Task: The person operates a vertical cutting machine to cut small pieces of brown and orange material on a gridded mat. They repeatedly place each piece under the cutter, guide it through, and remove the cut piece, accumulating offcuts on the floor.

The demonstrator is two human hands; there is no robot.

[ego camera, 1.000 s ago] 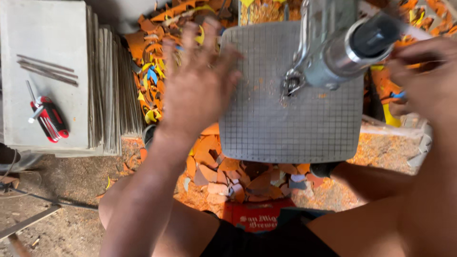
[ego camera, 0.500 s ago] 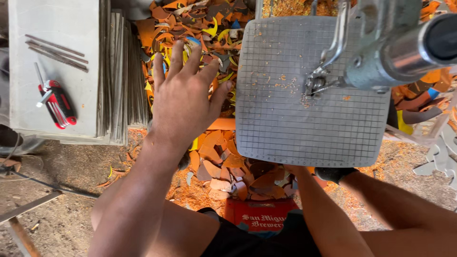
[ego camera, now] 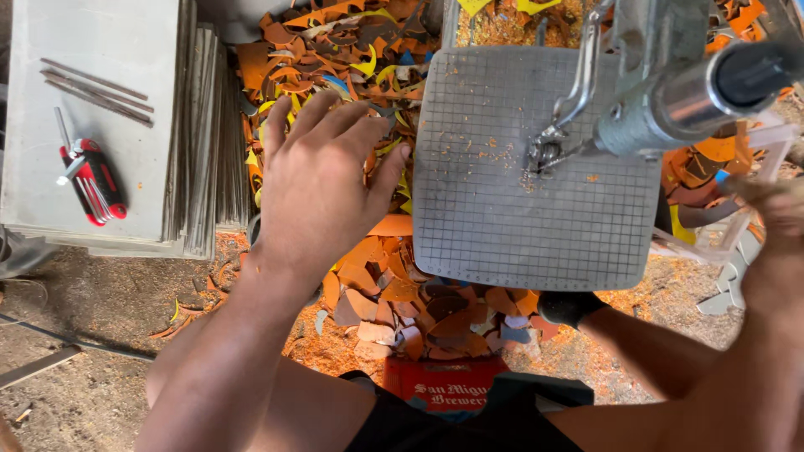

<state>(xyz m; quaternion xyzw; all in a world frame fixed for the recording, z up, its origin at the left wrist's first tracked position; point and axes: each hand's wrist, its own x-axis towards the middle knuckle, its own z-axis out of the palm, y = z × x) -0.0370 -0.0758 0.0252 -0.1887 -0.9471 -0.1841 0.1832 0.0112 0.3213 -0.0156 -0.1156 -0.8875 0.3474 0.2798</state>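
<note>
Stack of grey sheets (ego camera: 126, 125) off to the left, with a red folding hex-key set (ego camera: 90, 180) and a few thin metal rods (ego camera: 96, 88) lying on top. Big heap of orange and yellow offcuts (ego camera: 335, 59) behind and below the saw, sawdust all over the dirt floor (ego camera: 75, 326). Saw arm (ego camera: 670, 92) hanging over the gridded metal saw table (ego camera: 511, 218), blocking the view of its far right corner. Left hand (ego camera: 322, 180) hovering over the scraps just left of the table, fingers spread, holding nothing. Right hand (ego camera: 779, 213) blurred at the right edge, gripping a pale cut-out piece (ego camera: 754, 180) beside the table. Can't tell how tight.
</note>
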